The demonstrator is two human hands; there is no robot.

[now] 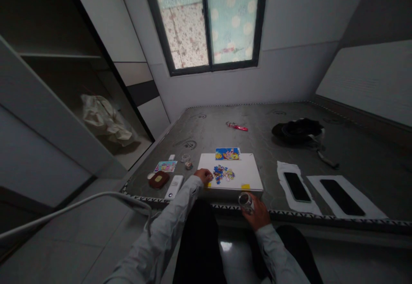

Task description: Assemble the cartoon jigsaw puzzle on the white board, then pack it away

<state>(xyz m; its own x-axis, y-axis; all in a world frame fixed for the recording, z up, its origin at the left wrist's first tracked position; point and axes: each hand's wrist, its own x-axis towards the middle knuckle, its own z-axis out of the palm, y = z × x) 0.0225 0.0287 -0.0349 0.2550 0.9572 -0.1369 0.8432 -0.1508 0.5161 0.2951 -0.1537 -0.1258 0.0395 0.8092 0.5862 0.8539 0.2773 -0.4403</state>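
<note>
A heap of small colourful jigsaw puzzle pieces (222,174) lies on a flat white box (246,170). My left hand (203,176) rests at the box's left side, its fingers curled together at the heap's edge. What they pinch, if anything, is too small to make out. In front of the box, my right hand (258,214) is wrapped round a small clear jar (246,201), tilted with its round end facing me. A cartoon picture card (227,153) lies at the box's far edge, above the pieces.
To the left are a brown case (159,179), a white power bank (174,187), a second picture card (165,166) and a small jar (188,164). Phones (296,186) on white paper lie right. Farther back are a dark cap (298,130) and a red item (237,127).
</note>
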